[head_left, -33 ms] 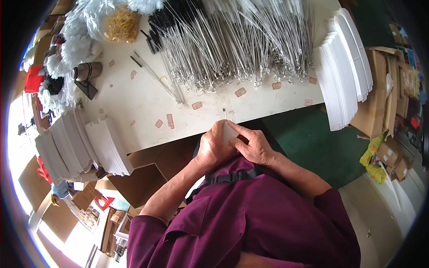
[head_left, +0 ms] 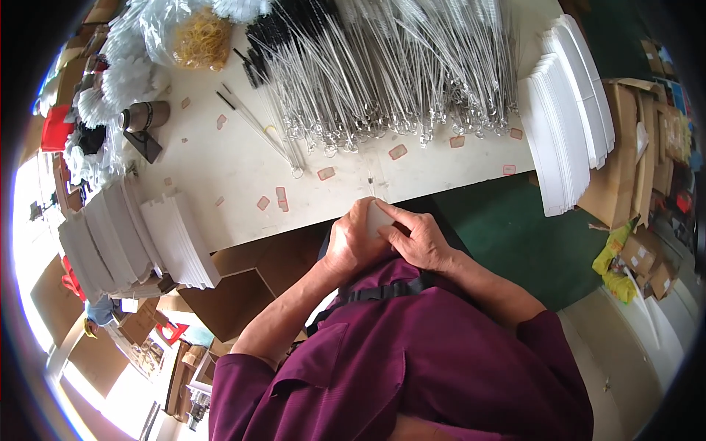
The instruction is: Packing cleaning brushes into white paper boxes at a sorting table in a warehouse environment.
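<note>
Close together at the table's near edge, my left hand (head_left: pixel 350 241) and my right hand (head_left: pixel 421 244) grip a small white card piece (head_left: pixel 377 219), which looks like the end of a narrow carton. The left fingers wrap round its side, while the right thumb and forefinger press on it. Just beyond the fingertips, a thin wire-like tip (head_left: pixel 371 181) shows over the table; whether it joins the white piece I cannot tell. Much of what I hold is hidden by my hands. A few long wire brushes (head_left: pixel 257 131) lie apart on the table, ahead and to the left.
A large pile of wire-handled brushes (head_left: pixel 382 81) covers the table's (head_left: pixel 338 192) far side. Stacks of flat white cartons stand right (head_left: pixel 562 125) and left (head_left: pixel 118 235). Yellow rubber bands (head_left: pixel 202 40), a metal cup (head_left: pixel 149 115) and an opened cardboard box (head_left: pixel 235 298) are at the left.
</note>
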### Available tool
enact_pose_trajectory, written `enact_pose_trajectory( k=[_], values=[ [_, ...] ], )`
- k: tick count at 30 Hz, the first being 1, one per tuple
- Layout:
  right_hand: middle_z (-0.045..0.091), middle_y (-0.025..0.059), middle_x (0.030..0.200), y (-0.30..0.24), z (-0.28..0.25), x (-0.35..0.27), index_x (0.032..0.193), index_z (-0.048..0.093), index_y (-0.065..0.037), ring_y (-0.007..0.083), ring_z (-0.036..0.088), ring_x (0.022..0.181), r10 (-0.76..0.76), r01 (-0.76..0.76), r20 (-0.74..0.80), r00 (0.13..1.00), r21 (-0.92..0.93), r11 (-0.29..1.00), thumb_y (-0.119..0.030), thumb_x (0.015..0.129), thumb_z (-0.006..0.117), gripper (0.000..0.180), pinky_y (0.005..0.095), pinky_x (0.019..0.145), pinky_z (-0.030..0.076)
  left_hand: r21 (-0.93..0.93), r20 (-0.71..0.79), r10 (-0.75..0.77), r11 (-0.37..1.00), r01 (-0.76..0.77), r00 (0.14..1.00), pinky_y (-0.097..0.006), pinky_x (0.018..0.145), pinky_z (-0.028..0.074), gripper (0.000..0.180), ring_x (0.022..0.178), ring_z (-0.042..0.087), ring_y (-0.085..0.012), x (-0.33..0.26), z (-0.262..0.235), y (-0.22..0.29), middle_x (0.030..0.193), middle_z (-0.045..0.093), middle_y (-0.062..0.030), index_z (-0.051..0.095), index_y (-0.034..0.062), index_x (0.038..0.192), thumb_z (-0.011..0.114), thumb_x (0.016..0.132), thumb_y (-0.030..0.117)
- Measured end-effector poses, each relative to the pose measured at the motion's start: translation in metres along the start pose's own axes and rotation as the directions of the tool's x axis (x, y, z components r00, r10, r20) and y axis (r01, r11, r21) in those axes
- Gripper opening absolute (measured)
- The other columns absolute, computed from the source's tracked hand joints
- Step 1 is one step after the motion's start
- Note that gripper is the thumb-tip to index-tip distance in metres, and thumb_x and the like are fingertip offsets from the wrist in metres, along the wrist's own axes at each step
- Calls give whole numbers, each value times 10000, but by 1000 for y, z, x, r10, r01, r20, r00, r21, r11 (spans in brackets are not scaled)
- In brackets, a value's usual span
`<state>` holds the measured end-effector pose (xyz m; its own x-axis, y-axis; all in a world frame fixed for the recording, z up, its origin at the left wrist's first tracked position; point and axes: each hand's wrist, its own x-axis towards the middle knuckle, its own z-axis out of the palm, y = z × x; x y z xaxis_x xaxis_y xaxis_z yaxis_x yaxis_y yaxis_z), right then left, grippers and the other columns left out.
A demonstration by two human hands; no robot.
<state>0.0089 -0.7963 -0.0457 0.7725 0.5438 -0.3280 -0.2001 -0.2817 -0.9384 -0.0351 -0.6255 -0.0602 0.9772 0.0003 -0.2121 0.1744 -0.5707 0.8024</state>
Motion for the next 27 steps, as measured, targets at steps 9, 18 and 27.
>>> enact_pose_trajectory(
  k=[9, 18, 27],
  values=[
    [700, 44, 829, 15, 22, 15, 1301, 624, 27, 68, 588, 609, 313, -308, 60, 948, 422, 853, -149, 999, 639, 349, 232, 566, 490, 145, 107, -58, 989, 42, 993, -477, 658, 582, 511, 793, 712, -412, 6, -27, -14, 897, 687, -231, 554, -6, 1149, 795, 788, 264],
    [739, 117, 894, 53, 15, 35, 1107, 669, 62, 124, 660, 705, 292, -293, 23, 956, 37, 955, -200, 1008, 624, 283, 268, 638, 546, 625, 190, 16, 769, -134, 982, -468, 983, 469, 634, 1171, 568, -391, 13, -102, -92, 1203, 610, -197, 547, 35, 1303, 817, 744, 161],
    [729, 155, 808, 75, 18, 33, 1009, 680, 38, 237, 726, 720, 191, -191, -12, 982, -94, 977, -220, 994, 619, 265, 336, 675, 555, 414, -195, -465, 759, 502, 864, -456, 761, 559, 365, 845, 707, -374, 79, -95, -98, 916, 720, -213, 670, -30, 979, 774, 835, 289]
  ],
)
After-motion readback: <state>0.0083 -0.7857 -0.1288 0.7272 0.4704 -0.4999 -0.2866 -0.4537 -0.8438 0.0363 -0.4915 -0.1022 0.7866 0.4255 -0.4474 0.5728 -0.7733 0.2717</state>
